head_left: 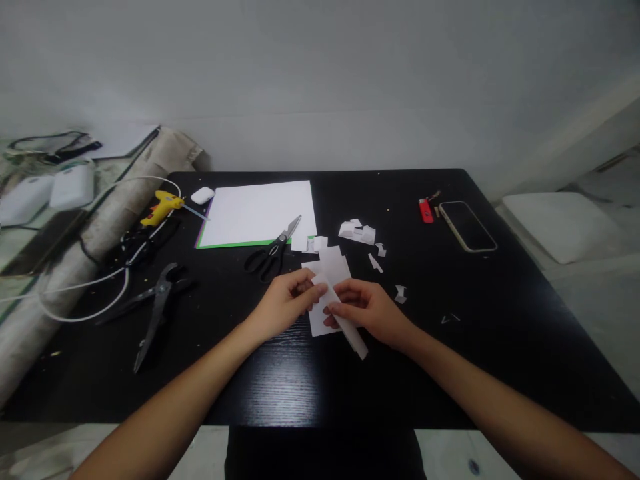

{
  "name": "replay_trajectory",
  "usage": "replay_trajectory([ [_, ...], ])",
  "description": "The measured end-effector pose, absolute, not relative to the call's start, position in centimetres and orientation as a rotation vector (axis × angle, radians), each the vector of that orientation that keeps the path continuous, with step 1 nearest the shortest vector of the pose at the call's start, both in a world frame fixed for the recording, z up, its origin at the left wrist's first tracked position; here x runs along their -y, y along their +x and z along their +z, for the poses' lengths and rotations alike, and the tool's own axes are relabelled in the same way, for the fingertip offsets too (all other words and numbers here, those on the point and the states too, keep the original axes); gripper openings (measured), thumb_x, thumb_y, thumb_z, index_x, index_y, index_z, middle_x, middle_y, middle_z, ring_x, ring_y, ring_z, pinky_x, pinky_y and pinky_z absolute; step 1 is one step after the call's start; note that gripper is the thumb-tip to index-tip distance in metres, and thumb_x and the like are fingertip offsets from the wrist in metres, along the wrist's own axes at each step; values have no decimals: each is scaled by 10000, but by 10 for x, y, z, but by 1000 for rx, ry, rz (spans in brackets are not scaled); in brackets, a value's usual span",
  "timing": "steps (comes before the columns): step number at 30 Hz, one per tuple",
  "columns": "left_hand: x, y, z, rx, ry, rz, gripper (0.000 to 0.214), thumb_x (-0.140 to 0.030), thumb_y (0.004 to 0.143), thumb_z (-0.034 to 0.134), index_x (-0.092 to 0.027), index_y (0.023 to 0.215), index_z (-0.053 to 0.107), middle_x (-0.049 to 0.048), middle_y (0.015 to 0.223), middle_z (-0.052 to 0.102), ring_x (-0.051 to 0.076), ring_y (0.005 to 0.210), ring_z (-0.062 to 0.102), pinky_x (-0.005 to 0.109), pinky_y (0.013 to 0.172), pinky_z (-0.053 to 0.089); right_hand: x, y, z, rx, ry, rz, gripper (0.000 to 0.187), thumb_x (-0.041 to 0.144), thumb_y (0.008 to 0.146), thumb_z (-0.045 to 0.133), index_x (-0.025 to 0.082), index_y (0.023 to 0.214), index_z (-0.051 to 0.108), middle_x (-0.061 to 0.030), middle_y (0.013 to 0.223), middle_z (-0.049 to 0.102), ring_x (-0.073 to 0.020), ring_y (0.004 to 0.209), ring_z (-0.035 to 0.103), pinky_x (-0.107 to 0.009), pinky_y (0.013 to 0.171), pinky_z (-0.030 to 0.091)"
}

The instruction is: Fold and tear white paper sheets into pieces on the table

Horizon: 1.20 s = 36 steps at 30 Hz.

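Note:
Both hands pinch one narrow folded paper strip point(353, 335) that slants down to the right above the table. My left hand point(287, 300) grips its upper end between thumb and fingers. Lower along the strip, my right hand point(373, 308) holds it from the right side. Under the hands lie pieces of white paper point(319, 325), partly hidden by the fingers. Black-handled scissors point(274, 251) rest just beyond my left hand, blades partly over a stack of paper sheets point(255, 210). Small folded paper pieces point(357, 232) and cut scraps point(401, 294) lie beyond and right of my right hand.
Pliers point(161, 300) and a yellow glue gun point(163, 208) with a white cord lie on the left, near a white earphone case point(203, 195). A red lighter point(426, 211) and a phone point(468, 227) are at the right. A covered roll point(30, 333) runs along the left edge.

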<state>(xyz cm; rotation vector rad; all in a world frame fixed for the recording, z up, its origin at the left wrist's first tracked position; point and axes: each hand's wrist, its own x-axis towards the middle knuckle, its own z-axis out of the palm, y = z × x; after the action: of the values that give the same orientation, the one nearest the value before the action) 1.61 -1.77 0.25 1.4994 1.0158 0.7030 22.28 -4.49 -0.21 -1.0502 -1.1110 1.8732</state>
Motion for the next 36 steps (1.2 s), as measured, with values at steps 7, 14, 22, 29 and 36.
replay_trajectory([
  [7,20,17,1,-1019,1527,669,311,-412,947,634,-152,777,629,-29,608,573,102,561,539,216,554,407,43,224,-4,1139,-1067,1785,277,381,776,836,193,950,731,-36,924,758,-174,833,733,-321,810,579],
  [14,26,21,1,-1036,1535,587,356,-467,911,678,-152,752,631,-32,605,602,94,557,553,199,535,401,43,225,-3,1104,-1119,1661,231,340,773,827,210,940,734,-8,876,724,-164,828,686,-308,803,551],
  [22,29,21,2,-995,1594,582,323,-454,866,743,-156,781,651,-46,616,594,84,559,527,195,527,396,44,225,-3,1089,-1130,1674,187,313,769,821,225,919,754,4,850,715,-141,787,655,-290,756,509],
  [29,27,16,2,-924,1801,793,403,-345,819,822,-206,1159,657,-14,831,666,109,694,610,228,655,515,43,226,0,1089,-1125,1672,192,319,778,825,216,919,746,-5,895,726,-150,832,666,-302,804,519],
  [36,28,14,3,-835,2074,933,330,-278,836,811,-194,1135,699,-6,840,663,100,700,612,227,684,520,46,224,-1,1037,-1030,1748,250,280,730,874,210,880,686,7,877,719,-142,819,684,-292,784,535],
])
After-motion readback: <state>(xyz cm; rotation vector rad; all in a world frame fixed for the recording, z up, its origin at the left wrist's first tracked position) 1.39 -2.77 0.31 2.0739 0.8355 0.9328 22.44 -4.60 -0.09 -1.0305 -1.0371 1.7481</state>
